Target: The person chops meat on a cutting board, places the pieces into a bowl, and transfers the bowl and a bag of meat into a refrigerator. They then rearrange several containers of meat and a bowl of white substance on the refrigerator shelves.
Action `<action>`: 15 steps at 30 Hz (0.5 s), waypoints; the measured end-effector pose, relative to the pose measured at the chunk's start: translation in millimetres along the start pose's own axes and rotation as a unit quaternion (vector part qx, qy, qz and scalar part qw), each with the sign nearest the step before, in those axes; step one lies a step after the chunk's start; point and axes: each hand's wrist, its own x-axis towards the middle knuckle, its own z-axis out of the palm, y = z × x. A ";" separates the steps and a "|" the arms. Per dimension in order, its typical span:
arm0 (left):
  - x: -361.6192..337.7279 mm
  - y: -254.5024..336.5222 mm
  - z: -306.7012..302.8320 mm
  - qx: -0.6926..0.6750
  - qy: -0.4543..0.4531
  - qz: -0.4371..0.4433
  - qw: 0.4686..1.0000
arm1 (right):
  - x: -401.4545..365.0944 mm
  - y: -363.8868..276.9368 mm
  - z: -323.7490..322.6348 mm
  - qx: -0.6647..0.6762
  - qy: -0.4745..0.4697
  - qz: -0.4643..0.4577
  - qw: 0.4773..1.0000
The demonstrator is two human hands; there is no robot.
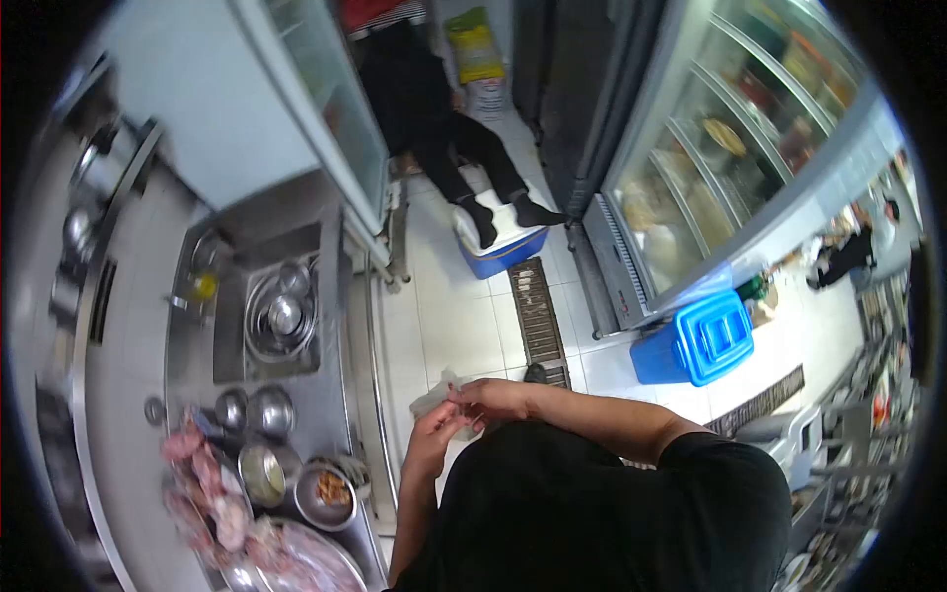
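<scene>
In front of my body, over the tiled floor, my left hand (432,439) and my right hand (490,400) come together with fingers pinched. Between and just beyond them is a thin, whitish translucent plastic piece (432,397), crumpled and gripped by the fingers of both hands; I cannot tell whether it is a bag or a glove. To the left of my left hand, on the steel counter (340,419), stands a metal pot with brown pieces of food (332,490). A bowl of pale liquid (262,474) sits beside it.
Raw meat (212,483) lies at the counter's left. The sink (222,345) holds nested metal bowls (281,316). Ahead, a person (419,89) lies with feet on a blue-and-white cooler box (505,259). A blue lidded bin (695,340) stands right, near a glass-door fridge (681,187).
</scene>
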 end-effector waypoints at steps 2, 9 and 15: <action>26.1 13.9 21.0 -0.007 -0.039 -0.021 0.999 | -19.1 -8.2 -24.3 0.027 0.025 -0.020 0.999; 150.6 10.2 45.6 -0.053 0.027 -0.101 0.993 | -100.1 -38.0 -150.1 0.087 0.278 -0.112 0.950; 237.9 34.9 97.4 0.072 0.003 -0.107 0.992 | -204.8 -66.5 -263.8 -0.331 0.520 -0.067 0.785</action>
